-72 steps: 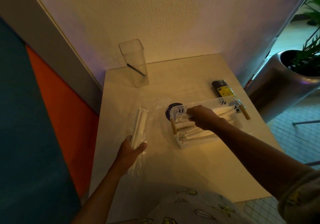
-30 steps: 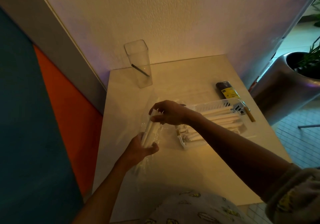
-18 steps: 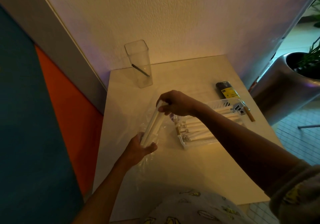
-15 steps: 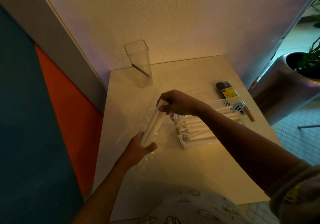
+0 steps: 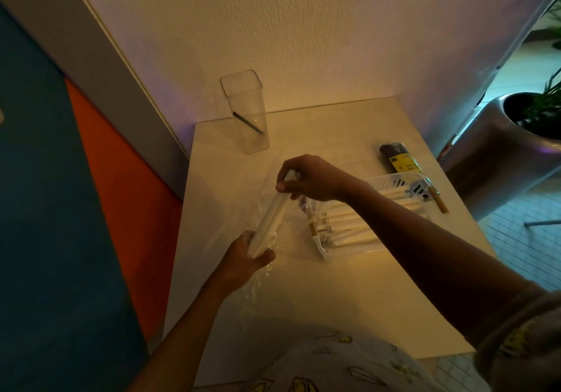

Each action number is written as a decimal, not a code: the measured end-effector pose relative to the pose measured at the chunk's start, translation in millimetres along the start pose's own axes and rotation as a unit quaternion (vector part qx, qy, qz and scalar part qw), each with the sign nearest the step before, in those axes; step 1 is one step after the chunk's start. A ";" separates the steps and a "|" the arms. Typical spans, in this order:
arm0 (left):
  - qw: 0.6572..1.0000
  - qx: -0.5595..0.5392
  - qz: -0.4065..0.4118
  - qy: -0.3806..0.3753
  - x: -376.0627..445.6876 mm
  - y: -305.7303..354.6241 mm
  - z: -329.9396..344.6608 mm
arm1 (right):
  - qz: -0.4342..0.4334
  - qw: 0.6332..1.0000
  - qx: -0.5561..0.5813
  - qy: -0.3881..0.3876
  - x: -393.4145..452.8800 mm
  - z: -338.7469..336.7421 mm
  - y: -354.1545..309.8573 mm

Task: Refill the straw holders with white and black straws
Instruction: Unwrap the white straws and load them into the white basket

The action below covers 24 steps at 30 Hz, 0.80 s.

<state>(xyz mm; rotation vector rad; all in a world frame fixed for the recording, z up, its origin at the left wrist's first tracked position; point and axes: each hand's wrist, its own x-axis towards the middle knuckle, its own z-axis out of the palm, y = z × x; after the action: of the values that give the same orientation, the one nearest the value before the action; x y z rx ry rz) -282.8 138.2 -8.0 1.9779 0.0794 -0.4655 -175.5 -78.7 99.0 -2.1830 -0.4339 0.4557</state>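
A bundle of white straws in a clear plastic wrapper tilts above the white table. My left hand grips its lower end through the wrapper. My right hand pinches the upper ends of the straws. A white plastic basket holding many white straws lies to the right, partly hidden by my right forearm. At the back stands a tall clear holder with one black straw leaning inside. A dark pack of black straws with a yellow label lies at the far right.
The table sits in a corner against a textured wall, with an orange and blue panel to the left. A metal planter with a plant stands beyond the table's right edge. A tan stick lies beside the basket.
My right hand left the basket, came across to the bundle in my left hand and took hold of its upper end, lifting the straws up and back out of the wrapper.
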 end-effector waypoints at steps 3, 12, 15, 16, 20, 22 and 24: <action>1.000 -0.013 -0.003 0.003 0.4 -2.9 -0.6 | -0.009 1.000 0.004 0.017 1.1 -10.9 -1.3; 0.999 -0.017 0.020 0.026 2.1 11.1 6.6 | 0.051 0.967 0.167 0.188 0.0 2.2 3.1; 0.999 -0.032 0.022 0.030 3.4 14.3 9.6 | 0.119 0.913 0.337 0.197 4.0 11.8 0.9; 0.999 -0.032 0.023 0.029 3.8 15.3 10.4 | 0.130 0.902 0.368 0.185 5.4 14.0 0.7; 0.999 -0.026 0.029 0.024 8.5 20.8 12.5 | 0.154 0.878 0.443 0.097 3.2 25.5 -4.1; 0.999 -0.021 0.033 0.022 10.7 22.9 12.6 | 0.146 0.889 0.426 0.085 3.1 30.6 -7.0; 0.999 -0.017 0.028 0.024 12.9 21.5 11.9 | 0.135 0.887 0.427 0.111 4.4 30.2 -10.2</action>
<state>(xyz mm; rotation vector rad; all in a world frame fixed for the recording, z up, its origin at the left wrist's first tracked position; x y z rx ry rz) -268.7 116.2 1.4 1.9540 0.0625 -0.3775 -187.1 -50.5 88.9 -1.3967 0.1945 0.4292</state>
